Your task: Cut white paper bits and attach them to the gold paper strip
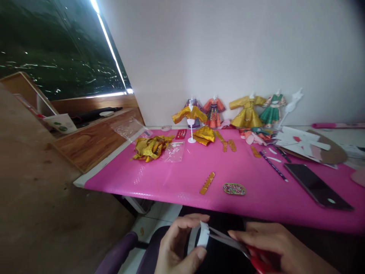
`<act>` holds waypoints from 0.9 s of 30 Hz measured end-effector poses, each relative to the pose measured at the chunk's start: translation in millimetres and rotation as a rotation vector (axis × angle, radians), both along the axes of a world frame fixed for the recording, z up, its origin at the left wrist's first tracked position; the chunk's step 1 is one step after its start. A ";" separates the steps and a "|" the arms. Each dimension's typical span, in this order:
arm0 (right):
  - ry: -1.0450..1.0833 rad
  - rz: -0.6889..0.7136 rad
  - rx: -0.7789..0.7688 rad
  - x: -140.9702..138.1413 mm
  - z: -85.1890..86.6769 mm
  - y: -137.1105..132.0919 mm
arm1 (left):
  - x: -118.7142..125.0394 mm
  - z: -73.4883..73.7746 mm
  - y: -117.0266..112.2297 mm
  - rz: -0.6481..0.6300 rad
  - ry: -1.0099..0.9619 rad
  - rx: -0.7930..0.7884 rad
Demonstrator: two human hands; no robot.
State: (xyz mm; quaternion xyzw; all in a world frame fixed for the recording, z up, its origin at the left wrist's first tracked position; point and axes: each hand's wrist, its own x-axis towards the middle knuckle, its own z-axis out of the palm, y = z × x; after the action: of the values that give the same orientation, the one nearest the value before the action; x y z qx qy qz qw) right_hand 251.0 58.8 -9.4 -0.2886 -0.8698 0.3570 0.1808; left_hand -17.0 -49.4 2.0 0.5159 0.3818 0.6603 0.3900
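Observation:
Below the table's front edge, my left hand (174, 243) pinches a small white strip (203, 236) between thumb and fingers. The strip is bent into a curve; I cannot tell whether it is paper or cloth. From the right, my right hand (270, 239) grips scissors (242, 248) with red handles. Their tips meet the strip's right edge, which looks notched. On the table just beyond lie a golden strip (207, 183) with a notched edge and an oval, multicoloured patterned piece (234, 189).
The pink-covered table (159, 182) holds golden scraps (151, 147), a plastic bag (173, 151), a white stand with a golden top (190, 114), a dark pencil (273, 166) and a phone (318, 186). Several dressed miniature forms line the wall. White papers (299, 142) lie at right.

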 end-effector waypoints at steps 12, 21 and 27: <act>-0.145 0.053 0.009 -3.4 4.0 -6.3 | 2.1 1.5 0.7 0.008 0.014 0.024; -0.039 0.064 0.009 -15.3 23.0 -10.4 | 2.7 -0.7 0.6 -0.003 0.013 0.025; -0.019 0.053 0.006 -17.9 24.2 -11.3 | 2.0 0.2 0.7 0.001 0.012 0.031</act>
State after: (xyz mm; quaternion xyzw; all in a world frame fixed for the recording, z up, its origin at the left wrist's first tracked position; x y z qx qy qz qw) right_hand 233.0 47.4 14.8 -0.2684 -0.8799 0.3562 0.1640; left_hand -15.0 -48.7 2.2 0.5257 0.3740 0.6631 0.3795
